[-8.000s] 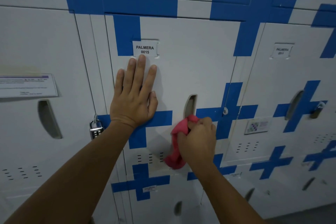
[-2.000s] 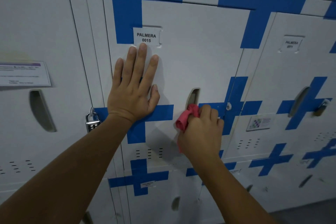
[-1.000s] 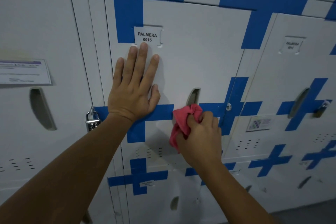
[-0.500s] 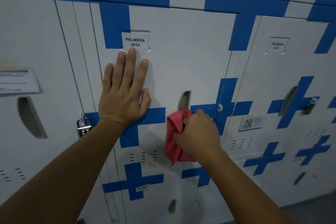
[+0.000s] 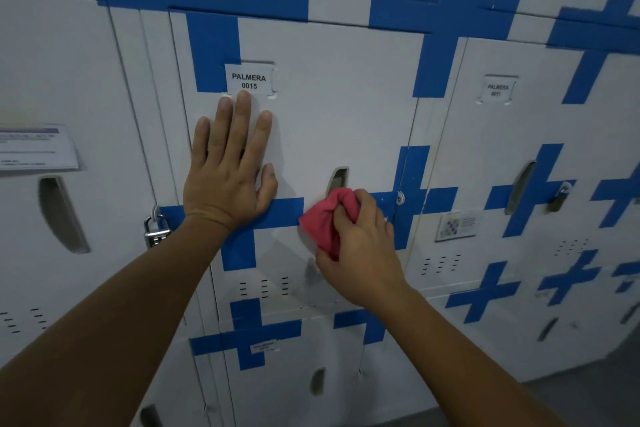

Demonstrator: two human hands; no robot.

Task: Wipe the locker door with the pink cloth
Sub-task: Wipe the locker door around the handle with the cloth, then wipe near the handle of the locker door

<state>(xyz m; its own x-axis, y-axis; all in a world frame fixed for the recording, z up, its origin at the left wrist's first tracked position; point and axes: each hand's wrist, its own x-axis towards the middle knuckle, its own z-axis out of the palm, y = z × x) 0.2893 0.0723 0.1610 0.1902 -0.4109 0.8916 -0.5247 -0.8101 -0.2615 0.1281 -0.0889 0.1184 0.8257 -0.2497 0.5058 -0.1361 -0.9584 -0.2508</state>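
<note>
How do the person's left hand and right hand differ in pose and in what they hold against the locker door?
The left hand lies flat with its fingers straight, while the right hand is curled. The left hand holds nothing; the right hand grips the bunched pink cloth. The left hand sits higher, just below the name label; the right sits below the handle slot. Both are on the same locker door.

Dim, even light; wide-angle edge distortion
</note>
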